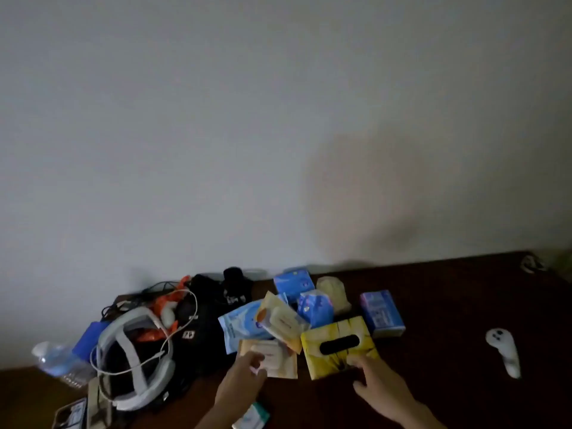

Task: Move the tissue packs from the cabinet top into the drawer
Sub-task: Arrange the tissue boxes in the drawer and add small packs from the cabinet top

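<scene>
The right hand (379, 387) rests spread fingers on the yellow tissue box (339, 346); the left hand (244, 374) seems to pinch a soft beige pack (274, 360) on the dark tabletop (448, 305).

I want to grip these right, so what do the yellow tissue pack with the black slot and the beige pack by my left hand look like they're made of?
Yellow tissue pack: looks like a soft plastic-wrapped block, faintly creased, matte in this dim light; possibly thin card. Beige pack: seems a flat flexible plastic pouch with a lighter flap label, likely wipes. Blur leaves both uncertain.

Dim, soft-focus view; broad shadow on wall (356, 193).
</scene>
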### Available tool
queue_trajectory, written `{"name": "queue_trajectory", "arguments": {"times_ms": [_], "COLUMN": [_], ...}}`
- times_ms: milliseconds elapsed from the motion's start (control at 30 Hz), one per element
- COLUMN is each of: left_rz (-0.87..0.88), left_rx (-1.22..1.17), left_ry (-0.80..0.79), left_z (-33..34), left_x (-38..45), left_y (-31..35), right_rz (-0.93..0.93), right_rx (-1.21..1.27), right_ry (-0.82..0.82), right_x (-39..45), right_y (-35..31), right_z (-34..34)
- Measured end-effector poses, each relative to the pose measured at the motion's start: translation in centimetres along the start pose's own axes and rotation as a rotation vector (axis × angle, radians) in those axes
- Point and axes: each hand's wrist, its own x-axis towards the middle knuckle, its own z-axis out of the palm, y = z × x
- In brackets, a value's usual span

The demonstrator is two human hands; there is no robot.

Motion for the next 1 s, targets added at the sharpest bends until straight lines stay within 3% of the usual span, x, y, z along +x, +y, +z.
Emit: {"name": "queue_trajectory", "arguments": {"times_ms": [133,200,300,400,567,667,833,1000], "left_rz": [-0.02,-0.05,-0.076,-0.089,0.066,0.059,-0.144,-0.159], "left_rx": [-0.265,-0.389,-0.583,-0.638,-0.551,-0.52,-0.529,-0.382], "left_ry": [0.104,0.069,0.005,0.071,0.279,0.35,0.223,0.135], "left_z": [3.1,4.8,6.6,7.7,7.8,9.1,13.3,16.2], "left_x": [7.6,11.2,14.9,16.0,8.5,0.3,-9.8,-13.0], "left_y": [2.7,2.9,2.5,2.3,2.5,0.1,-9.3,-19.2], "right_rz": [-0.122,-0.12,-0.12,-0.146,-0.125,-0.122,-0.119,-0.172], "right_rx": [-0.228,-0.349,-0.451,-0.547,-0.316,-0.222,-0.236,-0.303], "right_ry": [-0.025,-0.038,0.077,0.102,-0.041,-0.064,-0.271,-0.411], "right_x": [6.1,7.8,9.1,8.5,0.2,-7.3,-15.3,-18.5], "right_y": [0.3,1.3,2.9,3.7,6.0,6.8,6.4,5.5], "right_z": [3.7,6.8,9.5,10.7,14.0,17.5,22.9,29.4]}}
